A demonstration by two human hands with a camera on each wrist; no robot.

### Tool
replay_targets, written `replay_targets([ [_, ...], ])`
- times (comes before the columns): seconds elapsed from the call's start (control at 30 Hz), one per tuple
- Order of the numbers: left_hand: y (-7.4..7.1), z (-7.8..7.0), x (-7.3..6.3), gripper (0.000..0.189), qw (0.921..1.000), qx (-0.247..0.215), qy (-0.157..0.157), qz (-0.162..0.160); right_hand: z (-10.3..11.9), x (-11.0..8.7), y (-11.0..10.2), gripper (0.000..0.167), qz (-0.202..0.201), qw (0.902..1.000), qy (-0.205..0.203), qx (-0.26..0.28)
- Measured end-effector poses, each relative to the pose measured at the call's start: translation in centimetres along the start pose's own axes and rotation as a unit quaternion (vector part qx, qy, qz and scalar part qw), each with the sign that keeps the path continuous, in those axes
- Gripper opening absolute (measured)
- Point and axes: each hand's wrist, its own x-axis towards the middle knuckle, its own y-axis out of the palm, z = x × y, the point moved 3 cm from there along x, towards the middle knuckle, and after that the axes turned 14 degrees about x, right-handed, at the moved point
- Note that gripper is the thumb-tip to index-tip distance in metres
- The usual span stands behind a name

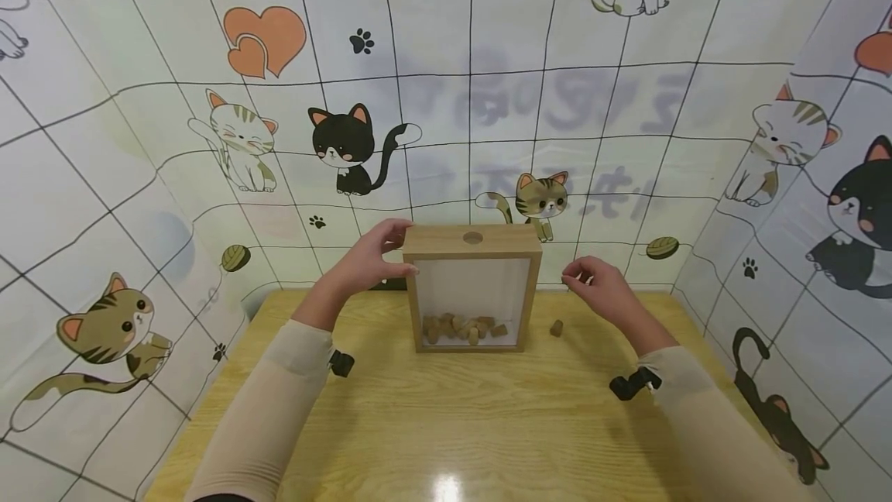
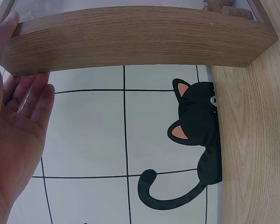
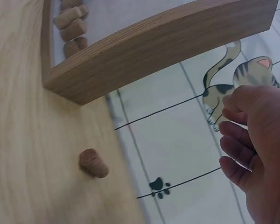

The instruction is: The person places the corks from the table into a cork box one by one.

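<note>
A shallow wooden box with a see-through front stands upright on the table. Its top has a round hole, and several corks lie at the bottom inside. My left hand grips the box's upper left edge, thumb at the front and fingers behind; the left wrist view shows the fingers against the wooden side. To the right of the box, my right hand hovers with loosely curled fingers and nothing visible in them. Below it a single cork lies on the table, apart from the box.
The light wooden table carries the box near its back edge. Behind and at both sides hangs a white gridded sheet printed with cats, hearts and paw prints. Small black devices are strapped to the wrists.
</note>
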Motion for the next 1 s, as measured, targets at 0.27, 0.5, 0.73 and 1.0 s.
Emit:
replay_targets([
  [0.27, 0.0, 0.3, 0.3, 0.089, 0.9999, -0.010, 0.001, 0.000, -3.4, -1.4, 1.5, 0.018, -0.003, 0.9998, 0.018, -0.010],
  [0.5, 0.0, 0.3, 0.2, 0.089, 1.0000, -0.009, 0.001, 0.001, -5.7, -2.3, 3.0, 0.021, 0.004, 0.9991, 0.041, -0.002],
  [0.73, 0.1, 0.3, 0.0, 0.090, 1.0000, -0.007, -0.004, 0.003, -7.6, -3.0, 4.2, 0.027, 0.017, 0.9978, 0.064, 0.004],
  [1.0, 0.1, 0.1, 0.0, 0.088, 0.9999, -0.013, -0.004, 0.004, -9.0, -3.6, 5.0, 0.035, 0.027, 0.9947, 0.097, 0.018],
])
